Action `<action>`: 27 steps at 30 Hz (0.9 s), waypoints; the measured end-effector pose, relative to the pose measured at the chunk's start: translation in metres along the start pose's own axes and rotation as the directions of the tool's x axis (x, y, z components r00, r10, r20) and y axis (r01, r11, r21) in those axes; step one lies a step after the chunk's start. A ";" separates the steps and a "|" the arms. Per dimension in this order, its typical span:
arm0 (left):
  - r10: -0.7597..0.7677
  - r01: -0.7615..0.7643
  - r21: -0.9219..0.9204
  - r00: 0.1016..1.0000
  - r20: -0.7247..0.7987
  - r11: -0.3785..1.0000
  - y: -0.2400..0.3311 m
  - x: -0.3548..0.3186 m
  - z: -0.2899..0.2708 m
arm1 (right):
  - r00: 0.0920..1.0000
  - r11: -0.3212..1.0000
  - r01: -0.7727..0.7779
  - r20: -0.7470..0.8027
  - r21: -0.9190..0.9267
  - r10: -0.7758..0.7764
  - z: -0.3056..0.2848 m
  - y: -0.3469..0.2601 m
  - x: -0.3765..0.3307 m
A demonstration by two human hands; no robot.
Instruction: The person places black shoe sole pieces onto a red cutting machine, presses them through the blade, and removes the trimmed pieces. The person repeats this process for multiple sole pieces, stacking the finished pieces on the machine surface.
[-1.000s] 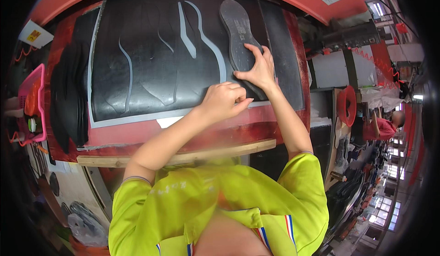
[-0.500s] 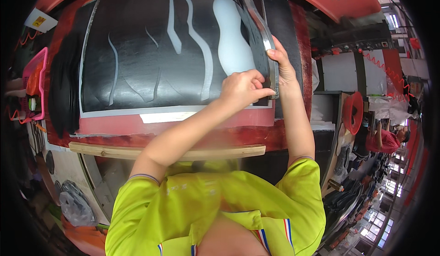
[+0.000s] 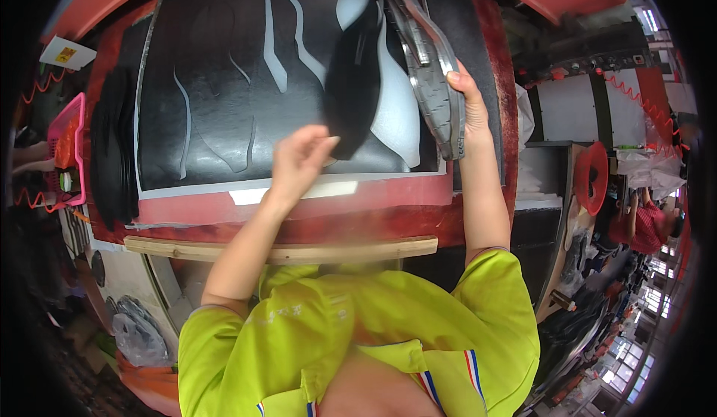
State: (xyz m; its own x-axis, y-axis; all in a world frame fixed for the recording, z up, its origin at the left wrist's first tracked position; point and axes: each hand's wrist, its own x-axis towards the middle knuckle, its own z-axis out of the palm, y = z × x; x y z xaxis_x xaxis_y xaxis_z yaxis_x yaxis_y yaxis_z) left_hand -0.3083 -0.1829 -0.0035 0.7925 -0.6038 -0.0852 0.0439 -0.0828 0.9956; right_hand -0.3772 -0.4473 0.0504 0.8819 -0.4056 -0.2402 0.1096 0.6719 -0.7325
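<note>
Sole-shaped black rubber cutout (image 3: pixel 352 73) hangs pinched in the left hand (image 3: pixel 299 159), lifted clear of the large black rubber sheet (image 3: pixel 216 96) on the red press surface (image 3: pixel 299 200). To the right, the right hand (image 3: pixel 464 111) grips a grey metal sole-shaped cutting die (image 3: pixel 429 66), tilted on edge. A pale sole-shaped hole (image 3: pixel 396 118) and several narrower gaps show pieces already taken out; much uncut sheet remains at left, beside a stack of black cut pieces (image 3: pixel 112 148).
</note>
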 end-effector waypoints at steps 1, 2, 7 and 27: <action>-0.026 0.025 -0.030 0.998 -0.048 0.999 -0.004 -0.004 -0.009 | 0.999 0.999 0.041 -0.003 -0.021 -0.041 -0.002 0.000 -0.001; -0.019 0.015 -0.041 0.996 -0.090 0.999 -0.007 -0.011 -0.014 | 0.996 0.995 0.084 -0.008 -0.044 -0.084 -0.004 -0.002 -0.003; -0.040 0.050 0.056 0.985 -0.167 0.997 -0.017 -0.035 -0.030 | 0.950 0.917 0.232 -0.127 -0.325 -0.285 -0.041 -0.024 -0.023; 0.229 -0.130 0.399 0.951 -0.210 0.908 -0.008 -0.027 -0.107 | 0.932 0.077 0.293 0.267 -0.953 -0.245 0.005 0.047 -0.068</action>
State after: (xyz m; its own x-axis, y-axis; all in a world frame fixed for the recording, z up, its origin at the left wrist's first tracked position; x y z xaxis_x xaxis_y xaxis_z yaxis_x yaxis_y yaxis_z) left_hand -0.2650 -0.0808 -0.0047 0.8910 -0.4267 0.1549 -0.3062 -0.3131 0.8990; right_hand -0.4302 -0.3849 0.0352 0.9176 -0.3773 0.1253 -0.1704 -0.6579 -0.7336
